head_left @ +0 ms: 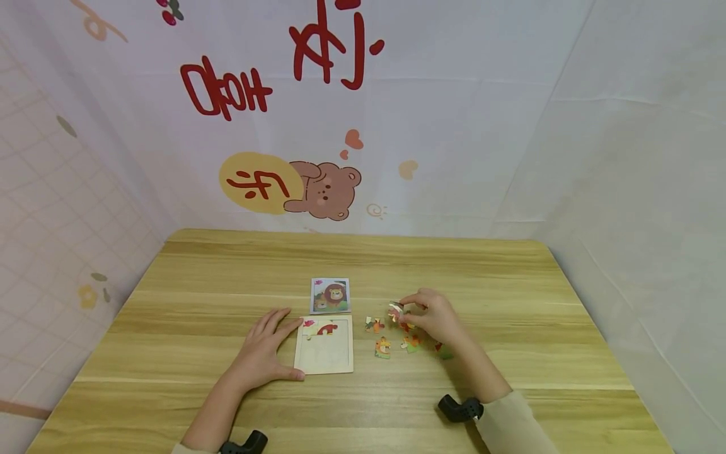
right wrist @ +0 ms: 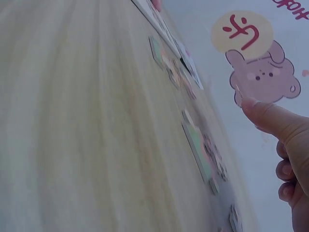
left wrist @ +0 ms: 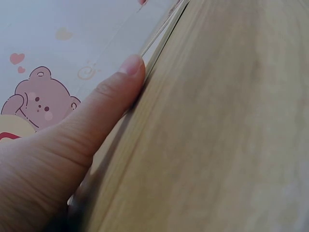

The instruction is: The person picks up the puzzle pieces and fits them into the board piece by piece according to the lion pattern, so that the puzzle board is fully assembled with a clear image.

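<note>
My left hand (head_left: 263, 350) lies spread along the left side of a square puzzle board (head_left: 326, 359), a fingertip at its upper corner and the thumb at the lower one. Joined jigsaw pieces fill the board's top left; its remaining base is bare. In the left wrist view the thumb (left wrist: 113, 94) reaches the board's edge. Between thumb and index finger, my right hand (head_left: 433, 315) pinches a jigsaw piece (head_left: 395, 309) above the loose pieces. From the right wrist, that hand (right wrist: 285, 133) hides most of the piece.
Behind the board lies a lion picture card (head_left: 331, 296). Loose jigsaw pieces sit to the right: one (head_left: 374, 325) beside the board, another (head_left: 382, 348) nearer, one (head_left: 411, 343) below the right hand, and one (head_left: 443, 351) partly under the wrist. A printed cloth (head_left: 471, 139) hangs behind the wooden table (head_left: 227, 265).
</note>
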A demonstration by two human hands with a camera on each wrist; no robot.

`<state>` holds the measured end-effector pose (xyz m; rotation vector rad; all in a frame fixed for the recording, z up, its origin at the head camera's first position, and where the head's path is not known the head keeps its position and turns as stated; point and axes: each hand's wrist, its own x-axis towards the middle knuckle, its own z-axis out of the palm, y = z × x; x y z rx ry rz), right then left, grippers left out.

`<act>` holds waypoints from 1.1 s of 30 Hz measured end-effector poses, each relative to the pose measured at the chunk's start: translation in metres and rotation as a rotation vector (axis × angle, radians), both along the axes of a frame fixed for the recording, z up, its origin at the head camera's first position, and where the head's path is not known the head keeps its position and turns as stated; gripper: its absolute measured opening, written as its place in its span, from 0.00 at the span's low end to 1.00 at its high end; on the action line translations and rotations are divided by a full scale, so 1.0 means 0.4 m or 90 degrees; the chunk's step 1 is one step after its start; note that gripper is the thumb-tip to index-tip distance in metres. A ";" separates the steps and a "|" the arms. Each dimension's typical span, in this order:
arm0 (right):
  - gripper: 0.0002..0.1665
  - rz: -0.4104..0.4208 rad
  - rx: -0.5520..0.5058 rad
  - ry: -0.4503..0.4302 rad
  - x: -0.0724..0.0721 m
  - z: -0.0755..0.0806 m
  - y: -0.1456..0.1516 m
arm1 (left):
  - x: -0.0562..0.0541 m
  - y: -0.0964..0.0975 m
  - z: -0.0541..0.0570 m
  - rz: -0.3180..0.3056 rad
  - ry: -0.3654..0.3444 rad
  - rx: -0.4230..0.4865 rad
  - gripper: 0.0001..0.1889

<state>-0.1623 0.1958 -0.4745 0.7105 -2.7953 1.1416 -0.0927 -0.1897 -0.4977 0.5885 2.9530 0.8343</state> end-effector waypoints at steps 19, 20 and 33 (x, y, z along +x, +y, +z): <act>0.17 0.078 -0.007 0.067 0.025 -0.003 -0.132 | 0.000 -0.006 -0.015 0.001 0.007 0.000 0.61; 0.17 0.080 0.000 0.062 0.026 -0.004 -0.139 | 0.000 -0.006 -0.014 0.000 0.005 0.000 0.61; 0.17 0.130 -0.002 0.039 0.023 -0.018 -0.214 | -0.002 -0.005 -0.009 -0.003 0.005 -0.003 0.60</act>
